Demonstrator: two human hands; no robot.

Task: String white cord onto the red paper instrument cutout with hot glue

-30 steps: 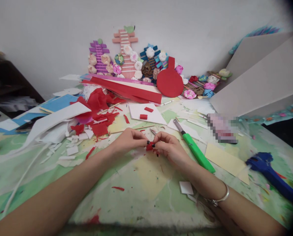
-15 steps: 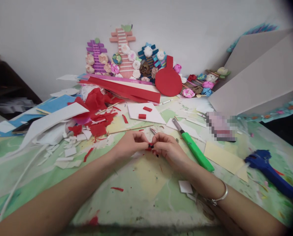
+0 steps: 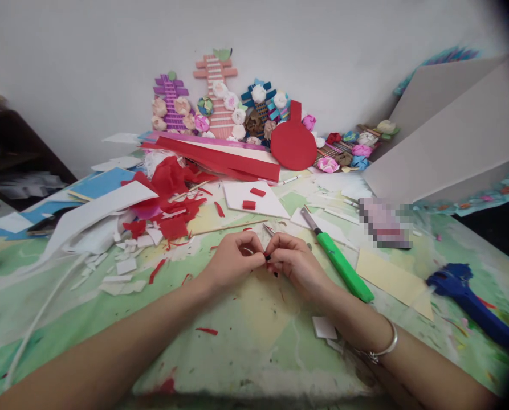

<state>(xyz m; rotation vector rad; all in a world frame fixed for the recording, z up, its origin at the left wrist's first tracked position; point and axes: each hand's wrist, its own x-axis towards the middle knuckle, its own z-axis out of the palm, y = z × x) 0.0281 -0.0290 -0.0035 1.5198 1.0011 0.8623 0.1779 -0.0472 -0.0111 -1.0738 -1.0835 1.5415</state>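
Observation:
My left hand point(image 3: 236, 256) and my right hand point(image 3: 294, 259) meet over the middle of the table, fingertips pinched together. Between them is a small red piece point(image 3: 267, 257), mostly hidden by the fingers; it looks like the red-wrapped blocks nearby. Two such red blocks point(image 3: 249, 205) lie on a white foam sheet point(image 3: 275, 206) beyond the hands. A thin pointed metal tip point(image 3: 268, 229) shows just behind my right fingers. To the right of that hand lies a green utility knife point(image 3: 343, 266) with its blade out.
Red crepe paper scraps point(image 3: 171, 176) and white foam offcuts point(image 3: 126, 266) cover the left side. A red round paddle-shaped piece point(image 3: 294, 145) leans at the back among flower-decorated crafts point(image 3: 220, 114). At right are a blue glue gun point(image 3: 463, 296), a blurred phone point(image 3: 382, 222) and a yellow paper point(image 3: 393, 282).
The view has shifted slightly, so everything sits a little lower and to the right. Both hands stay pinched together, with the red piece now more covered by the fingers.

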